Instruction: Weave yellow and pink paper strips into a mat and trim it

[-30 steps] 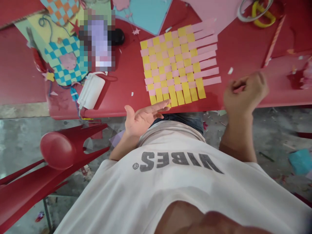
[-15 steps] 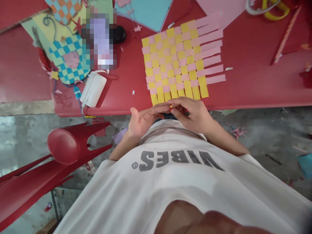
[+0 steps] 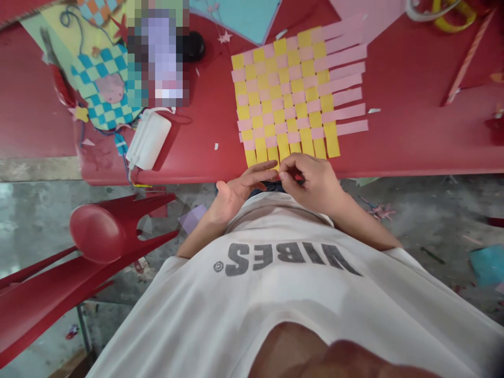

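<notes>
A woven paper mat (image 3: 283, 94) of yellow and pink strips lies on the red table (image 3: 205, 136), with loose pink ends to the right and loose yellow ends toward me. By the table's near edge, just below the yellow ends, my hands meet. My left hand (image 3: 234, 197) is open, palm turned up, thumb apart and fingers stretched to the right. The thumb and forefinger of my right hand (image 3: 313, 181) are pinched together at the left fingertips. Whatever may be between them is too small to make out.
A white device (image 3: 149, 142) with a cable sits left, near a blue-green woven piece (image 3: 112, 89). Yellow-handled scissors (image 3: 457, 16) and a striped pencil-like stick (image 3: 468, 63) lie at right. A red plastic chair (image 3: 98, 236) stands at lower left.
My right thumb and forefinger have closed into a pinch at the left fingertips. The left fingers have spread a little. The view has shifted slightly.
</notes>
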{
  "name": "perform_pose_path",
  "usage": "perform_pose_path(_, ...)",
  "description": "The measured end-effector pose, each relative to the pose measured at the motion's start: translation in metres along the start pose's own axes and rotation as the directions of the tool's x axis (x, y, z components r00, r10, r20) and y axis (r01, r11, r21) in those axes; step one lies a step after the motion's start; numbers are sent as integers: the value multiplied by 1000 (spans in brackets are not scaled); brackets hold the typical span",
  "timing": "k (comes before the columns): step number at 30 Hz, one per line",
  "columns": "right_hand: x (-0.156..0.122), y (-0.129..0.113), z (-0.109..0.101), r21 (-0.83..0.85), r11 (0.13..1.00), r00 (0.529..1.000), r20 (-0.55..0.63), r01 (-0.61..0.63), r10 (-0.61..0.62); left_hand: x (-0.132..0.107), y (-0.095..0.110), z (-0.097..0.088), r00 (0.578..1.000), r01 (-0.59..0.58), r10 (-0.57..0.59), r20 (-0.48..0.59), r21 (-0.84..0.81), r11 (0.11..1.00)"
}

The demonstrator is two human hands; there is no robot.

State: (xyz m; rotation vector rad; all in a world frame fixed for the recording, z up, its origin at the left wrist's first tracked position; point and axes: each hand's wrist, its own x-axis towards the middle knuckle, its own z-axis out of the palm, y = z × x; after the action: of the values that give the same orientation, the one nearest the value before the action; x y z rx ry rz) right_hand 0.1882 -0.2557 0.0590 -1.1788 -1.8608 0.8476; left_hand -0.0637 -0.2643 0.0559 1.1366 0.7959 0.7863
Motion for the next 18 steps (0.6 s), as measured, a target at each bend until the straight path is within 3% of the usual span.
perform_pose_path(4, 0, -6, 10, 24, 1000, 999, -51, 15, -14, -5, -16, -4, 996, -80, 81, -39, 30, 996)
perform_pose_path(8, 2, -13, 22, 56, 997, 993, -102, -49, 55, -3, -31, -2, 981, -137, 153, -116, 129, 982)
perform_pose_path(10, 3, -15, 27, 73, 994, 987, -138, -77, 87, 0, -32, -3, 943, -177, 236, -236, 247, 953)
perform_pose_path(13, 3, -16, 29, 140, 987, 983, -154, -78, 100, 2, -27, -8, 841, -233, 404, -361, 432, 871)
perform_pose_path(18, 2, -16, 29, 191, 971, 982, -93, -144, 164, -1, -17, -3, 860, -226, 428, -277, 545, 807)
